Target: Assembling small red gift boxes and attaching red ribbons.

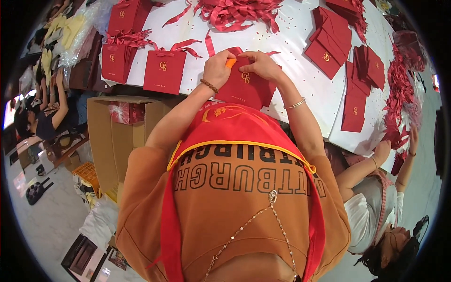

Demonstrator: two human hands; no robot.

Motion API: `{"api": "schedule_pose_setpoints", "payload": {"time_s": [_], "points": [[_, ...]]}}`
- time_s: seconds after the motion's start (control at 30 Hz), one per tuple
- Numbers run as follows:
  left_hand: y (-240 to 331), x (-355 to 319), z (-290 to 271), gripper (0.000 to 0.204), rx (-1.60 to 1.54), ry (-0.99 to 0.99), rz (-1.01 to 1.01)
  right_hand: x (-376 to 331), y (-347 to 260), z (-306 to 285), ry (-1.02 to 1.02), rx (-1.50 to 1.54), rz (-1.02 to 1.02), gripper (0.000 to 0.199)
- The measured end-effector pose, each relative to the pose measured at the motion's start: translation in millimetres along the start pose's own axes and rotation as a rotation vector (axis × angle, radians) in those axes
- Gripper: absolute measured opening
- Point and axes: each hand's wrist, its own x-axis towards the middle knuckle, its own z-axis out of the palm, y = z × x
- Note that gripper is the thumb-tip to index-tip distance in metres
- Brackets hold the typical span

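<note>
A red paper gift bag with gold lettering lies at the table's near edge, in front of my apron. My left hand, wearing a beaded bracelet, is closed on the bag's upper left edge. Something small and orange shows at its thumb; I cannot tell whether it is worn or held. My right hand pinches the bag's top edge, with a bracelet on that wrist. Between the hands, bits of red ribbon show at the bag's top. Another red bag with a ribbon handle lies to the left.
Bag stacks stand at left and right. A red ribbon pile lies at the far side of the white table. An open cardboard box is at left. A person works at right; others are far left.
</note>
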Motion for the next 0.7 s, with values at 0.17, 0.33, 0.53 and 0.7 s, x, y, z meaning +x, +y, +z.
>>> {"api": "schedule_pose_setpoints", "payload": {"time_s": [0.17,0.33,0.53,0.7], "points": [[-0.5,-3.0,-1.7,0.011,0.052,-0.025,0.069,1.0,3.3,2.2,0.028,-0.037,-0.007,0.050],[4.9,1.7,-3.8,0.008,0.176,-0.094,0.092,-3.5,-2.6,5.2,0.100,-0.130,-0.081,0.042],[18.1,5.0,-6.2,0.009,0.449,-0.203,0.155,-14.7,-15.1,8.7,0.131,-0.251,-0.070,0.038],[29.3,7.2,-9.5,0.011,0.616,-0.380,0.255,-15.5,-21.5,14.3,0.133,-0.327,-0.083,0.030]]}}
